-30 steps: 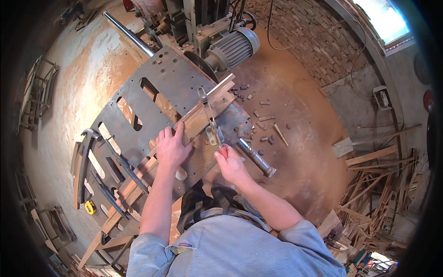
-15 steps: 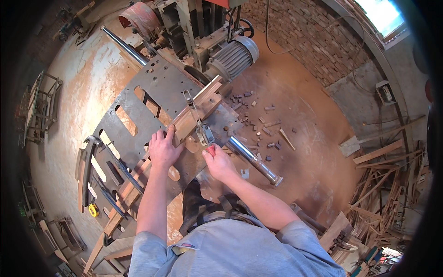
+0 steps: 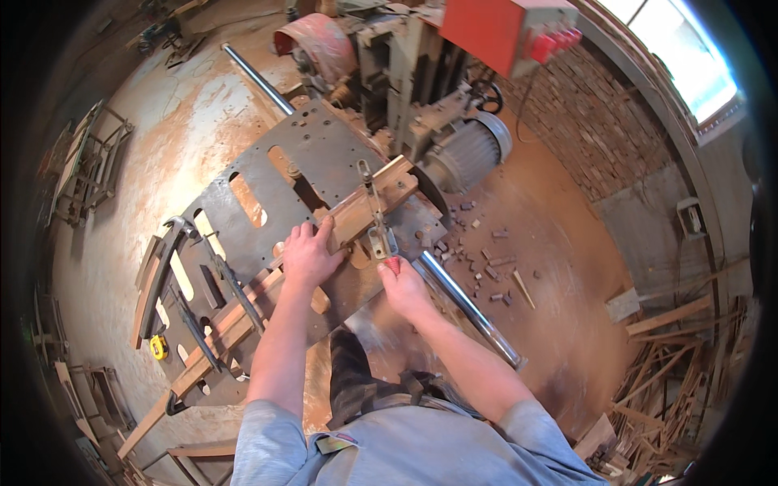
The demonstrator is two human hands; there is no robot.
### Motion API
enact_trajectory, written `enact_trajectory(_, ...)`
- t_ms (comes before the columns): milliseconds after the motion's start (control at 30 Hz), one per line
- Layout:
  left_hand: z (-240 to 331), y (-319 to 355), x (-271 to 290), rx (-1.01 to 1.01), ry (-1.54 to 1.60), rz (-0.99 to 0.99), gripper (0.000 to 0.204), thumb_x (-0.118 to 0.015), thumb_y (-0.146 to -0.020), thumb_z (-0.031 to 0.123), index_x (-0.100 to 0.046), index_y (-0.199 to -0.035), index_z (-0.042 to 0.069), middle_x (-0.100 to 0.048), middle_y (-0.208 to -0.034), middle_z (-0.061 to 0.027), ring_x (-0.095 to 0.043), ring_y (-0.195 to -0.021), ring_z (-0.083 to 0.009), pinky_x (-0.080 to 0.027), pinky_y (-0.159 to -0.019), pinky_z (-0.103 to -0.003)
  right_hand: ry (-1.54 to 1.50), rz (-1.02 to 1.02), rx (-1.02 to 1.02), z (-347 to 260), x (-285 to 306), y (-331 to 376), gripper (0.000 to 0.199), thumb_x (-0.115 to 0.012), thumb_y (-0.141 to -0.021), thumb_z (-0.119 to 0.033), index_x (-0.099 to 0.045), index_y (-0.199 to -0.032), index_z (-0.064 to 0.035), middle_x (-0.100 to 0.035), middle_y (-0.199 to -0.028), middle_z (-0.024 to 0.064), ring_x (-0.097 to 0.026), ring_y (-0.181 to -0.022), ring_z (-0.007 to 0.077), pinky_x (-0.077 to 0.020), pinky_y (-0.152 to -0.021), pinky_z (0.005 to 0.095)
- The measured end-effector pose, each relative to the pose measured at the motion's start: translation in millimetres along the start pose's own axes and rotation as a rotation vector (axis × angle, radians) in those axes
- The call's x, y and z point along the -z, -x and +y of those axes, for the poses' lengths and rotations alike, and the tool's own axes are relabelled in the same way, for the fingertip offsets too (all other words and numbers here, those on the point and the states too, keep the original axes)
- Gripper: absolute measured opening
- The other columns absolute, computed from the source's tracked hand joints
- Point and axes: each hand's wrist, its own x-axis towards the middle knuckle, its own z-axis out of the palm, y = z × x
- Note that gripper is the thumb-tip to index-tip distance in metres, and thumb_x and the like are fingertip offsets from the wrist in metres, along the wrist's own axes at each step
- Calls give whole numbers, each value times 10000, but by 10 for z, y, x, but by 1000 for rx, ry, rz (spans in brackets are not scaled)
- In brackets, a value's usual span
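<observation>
My right hand point(image 3: 405, 290) is closed round the red handle point(image 3: 393, 265) of a metal toggle clamp point(image 3: 379, 235). The clamp's arm reaches over a wooden workpiece point(image 3: 356, 212) lying along the steel table. My left hand point(image 3: 309, 255) rests at the near side of this wood, fingers spread and tips against it; the thumb points toward the clamp. Beyond the wood's far right end stands a dark round blade or disc point(image 3: 430, 194), next to a grey electric motor point(image 3: 470, 151). The slotted steel sliding table point(image 3: 279, 182) lies under both hands.
A shiny guide rail point(image 3: 470, 309) runs at the right, another rail point(image 3: 258, 78) at the far left. Curved dark bars, a hammer point(image 3: 174, 227) and a yellow tape measure point(image 3: 158, 347) lie on the table's left. Offcuts point(image 3: 494, 259) litter the floor; a scrap-wood pile point(image 3: 673, 364) stands right.
The table, wood and both hands have slid forward along the rails, so more of the right rail shows. The wood's end is now beside the disc. Both hands keep their places; the view has shifted.
</observation>
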Motion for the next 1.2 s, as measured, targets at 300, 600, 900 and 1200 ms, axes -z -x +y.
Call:
enact_trajectory(300,-22,21,-43,15,-23,-31,734,-796,-712,400,-576,-1373,170,-609,-1049,-130,-577,-1037,-318,-490,-878,-432,25,8,81,183,-55,-133,488,-552,-963,-445,-609,-1172,-8,-668,-1079,273,-620,-1067,444,-477,-919,482)
enact_trajectory(600,-59,-6,-117,18,-24,-16,734,-775,-729,409,-562,-1389,169,-606,-1073,-137,-572,-1062,-318,-487,-886,-441,-94,12,87,379,-132,-326,435,-569,-953,-422,-647,-1046,-5,-678,-931,219,-643,-916,391,-486,-828,447)
enact_trajectory(900,-41,32,-115,4,-6,-2,735,-797,-724,414,-564,-1381,179,-599,-1072,-130,-572,-1053,-311,-488,-879,-431,-127,42,43,341,-67,-204,377,-573,-951,-375,-631,-923,-3,-629,-768,151,-595,-735,306,-472,-727,413)
enact_trajectory(1200,-32,18,-64,4,-26,2,709,-789,-749,437,-560,-1369,181,-601,-1082,-140,-573,-1062,-323,-489,-898,-435,-72,16,37,309,-115,-250,444,-570,-950,-414,-638,-1050,13,-679,-959,240,-651,-926,392,-489,-838,436)
